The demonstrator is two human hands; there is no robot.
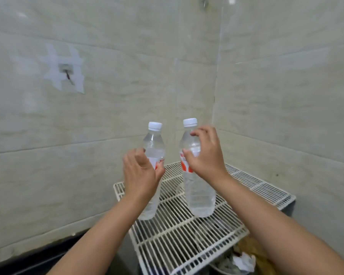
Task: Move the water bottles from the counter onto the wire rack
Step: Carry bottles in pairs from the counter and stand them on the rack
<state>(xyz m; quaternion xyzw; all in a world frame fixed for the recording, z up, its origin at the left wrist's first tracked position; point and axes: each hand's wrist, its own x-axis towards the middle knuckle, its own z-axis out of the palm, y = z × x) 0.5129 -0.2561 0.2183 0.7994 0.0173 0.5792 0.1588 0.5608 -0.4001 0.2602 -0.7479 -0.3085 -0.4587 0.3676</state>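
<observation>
Water bottles, one on the left (154, 147) and one on the right (200, 195), stand upright on the white wire rack (179, 241) in a tiled corner, the left hand (140, 175) spread loosely beside its bottle, the right hand (205, 153) curled around the other's shoulder.

I see a white wire rack (187, 241) in the tiled corner. Standing upright on it: two clear plastic water bottles, white caps, red-white labels, left bottle (154, 147) and right bottle (200, 197), near each other, not touching.
</observation>
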